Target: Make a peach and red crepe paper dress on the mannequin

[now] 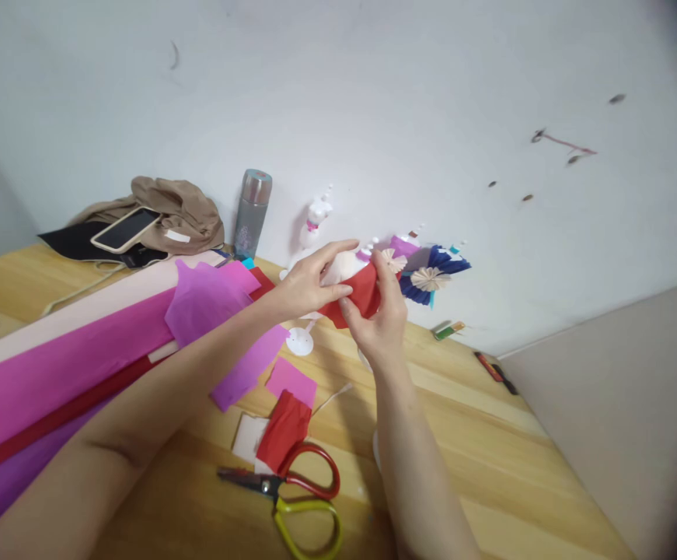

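Observation:
A piece of red crepe paper (363, 295) lies against a small white dress form (341, 267), which has a purple band near its neck. My left hand (313, 281) is on the left side, its thumb pressing the paper's edge and its fingers over the form. From the right, my right hand (380, 315) grips the red paper between thumb and fingers. Just behind it are a cream pleated paper fan (395, 261) and forms dressed in purple paper (405, 246) and dark blue pleated paper (446, 262). Another white dress form (318, 214) with a pink neck band stands near the wall.
Scissors (271, 486) with red and yellow handles lie in front, beside red and pink paper scraps (285, 430). Long coloured paper sheets (82, 342) cover the left. A grey flask (252, 214), a phone (125, 229) and brown cloth (180, 206) are by the wall.

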`<action>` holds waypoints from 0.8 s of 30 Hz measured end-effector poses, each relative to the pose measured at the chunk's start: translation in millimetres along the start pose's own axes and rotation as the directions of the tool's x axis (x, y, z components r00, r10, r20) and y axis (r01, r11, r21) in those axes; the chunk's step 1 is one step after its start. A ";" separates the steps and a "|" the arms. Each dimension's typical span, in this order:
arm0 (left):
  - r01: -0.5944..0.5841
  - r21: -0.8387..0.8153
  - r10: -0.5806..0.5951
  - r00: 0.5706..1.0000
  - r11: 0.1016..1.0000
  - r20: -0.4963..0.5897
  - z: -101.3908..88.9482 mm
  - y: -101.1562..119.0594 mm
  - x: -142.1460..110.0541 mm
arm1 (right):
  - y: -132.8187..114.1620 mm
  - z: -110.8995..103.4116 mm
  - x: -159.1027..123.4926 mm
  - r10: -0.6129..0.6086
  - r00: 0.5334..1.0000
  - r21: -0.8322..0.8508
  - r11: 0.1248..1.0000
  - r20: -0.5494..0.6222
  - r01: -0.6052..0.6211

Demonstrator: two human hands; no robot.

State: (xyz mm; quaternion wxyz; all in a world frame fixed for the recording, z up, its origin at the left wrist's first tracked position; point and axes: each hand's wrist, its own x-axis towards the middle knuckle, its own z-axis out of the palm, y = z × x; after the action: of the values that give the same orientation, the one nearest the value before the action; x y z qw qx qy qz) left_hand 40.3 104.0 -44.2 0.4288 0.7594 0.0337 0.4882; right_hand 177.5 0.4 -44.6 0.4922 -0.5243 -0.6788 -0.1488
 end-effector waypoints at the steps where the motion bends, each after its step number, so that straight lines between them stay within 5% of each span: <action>1: -0.010 -0.008 0.010 1.000 1.000 0.007 -0.7 -1.3 -0.1 | 0.0 -0.1 -0.3 0.005 1.000 0.009 1.000 0.006 -0.005; 11: 0.005 -0.106 -0.006 1.000 0.994 -0.009 0.0 -8.0 -3.0 | 6.4 -0.4 -4.7 0.183 0.983 0.321 0.933 -0.029 -0.164; 24: 0.068 -0.224 -0.059 0.997 0.972 0.048 3.0 -0.8 -2.1 | 11.9 10.0 5.8 0.590 0.807 0.712 0.579 -0.030 -0.398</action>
State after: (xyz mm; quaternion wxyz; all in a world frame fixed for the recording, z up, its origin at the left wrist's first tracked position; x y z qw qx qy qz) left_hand 41.8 101.6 -46.7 0.5281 0.7143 -0.0066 0.4593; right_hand 182.8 15.6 -48.3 0.7545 -0.4532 -0.4376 0.1841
